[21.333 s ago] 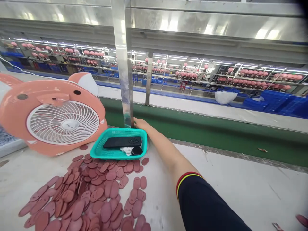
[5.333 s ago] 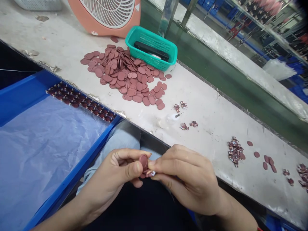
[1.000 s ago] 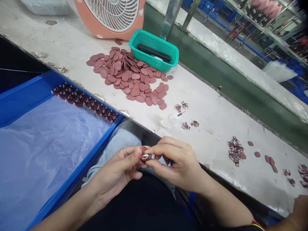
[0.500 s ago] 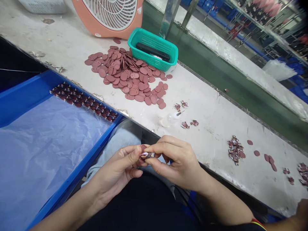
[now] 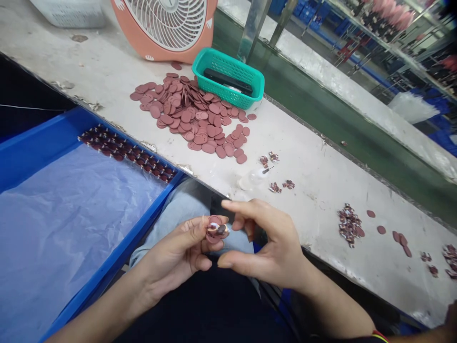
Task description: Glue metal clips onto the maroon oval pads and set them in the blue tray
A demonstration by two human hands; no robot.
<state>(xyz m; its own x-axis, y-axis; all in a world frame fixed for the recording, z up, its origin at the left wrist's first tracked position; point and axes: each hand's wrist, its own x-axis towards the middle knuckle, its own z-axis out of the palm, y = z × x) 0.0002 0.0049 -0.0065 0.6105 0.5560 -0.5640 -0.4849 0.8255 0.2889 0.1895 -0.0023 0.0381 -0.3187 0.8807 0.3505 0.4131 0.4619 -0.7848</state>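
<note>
My left hand (image 5: 174,252) pinches a dull red oval piece (image 5: 214,230) between thumb and fingers, with a small patterned scrap (image 5: 218,230) lying on its face. My right hand (image 5: 267,243) hovers just to the right of that piece, fingers and thumb apart, holding nothing. A large loose pile of the same oval pieces (image 5: 193,121) lies on the white workbench (image 5: 314,186), well beyond both hands. Small patterned scraps (image 5: 274,187) and a heap of them (image 5: 349,224) lie to the right.
A blue bin (image 5: 71,228) lined with clear plastic sits left of my hands, with rows of finished pieces (image 5: 124,155) along its edge. A small clear bottle (image 5: 252,180), a teal basket (image 5: 228,78) holding a black phone, and a pink fan (image 5: 164,24) stand on the bench.
My right hand has let go of the piece and opened, moving slightly right. My left hand keeps hold of the oval piece, with the small scrap now in plain view.
</note>
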